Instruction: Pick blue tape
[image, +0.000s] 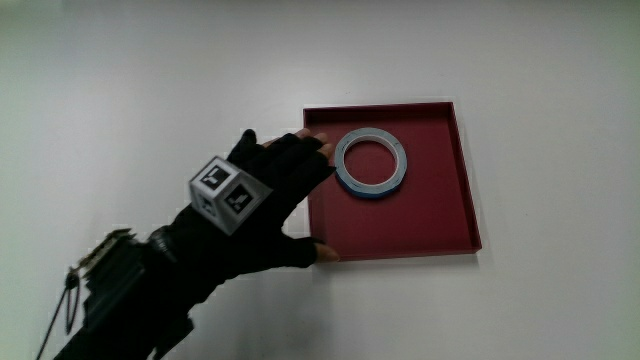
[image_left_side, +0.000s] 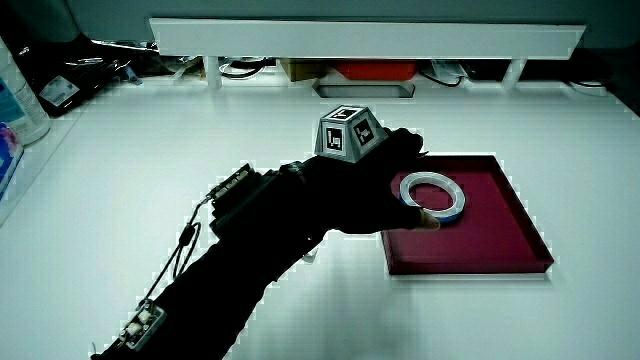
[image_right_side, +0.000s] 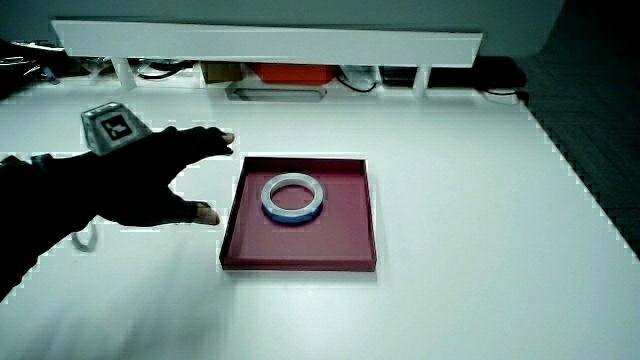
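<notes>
From above, the blue tape (image: 370, 163) lies flat inside a dark red tray (image: 440, 220) on the white table (image: 150, 80). The roll is a ring with its hole facing straight up, so it has no long axis to speak of. It sits in the half of the tray farther from the person, close to the tray edge where the hand is, and well apart from the tray's other rims. The hand (image: 262, 205) is at that edge of the tray, beside the roll but not touching it. Its fingers (image: 305, 150) are spread and hold nothing; the fingertips reach just over the tray's rim near the roll, and the thumb tip lies at the tray corner nearest the person. A small patterned cube (image: 225, 192) sits on the back of the glove.

In a side view, the roll (image_left_side: 432, 194) again lies flat in the tray (image_left_side: 500, 230), and the hand (image_left_side: 385, 180) partly overlaps it here, so contact cannot be judged from this angle. The cube (image_left_side: 347, 130) stands on top of the glove.

In a side view, the roll (image_right_side: 293, 197) is clearly apart from the hand (image_right_side: 150, 180), which is open beside the tray (image_right_side: 340, 245), the fingers (image_right_side: 212, 138) spread and the thumb near the tray's wall.
</notes>
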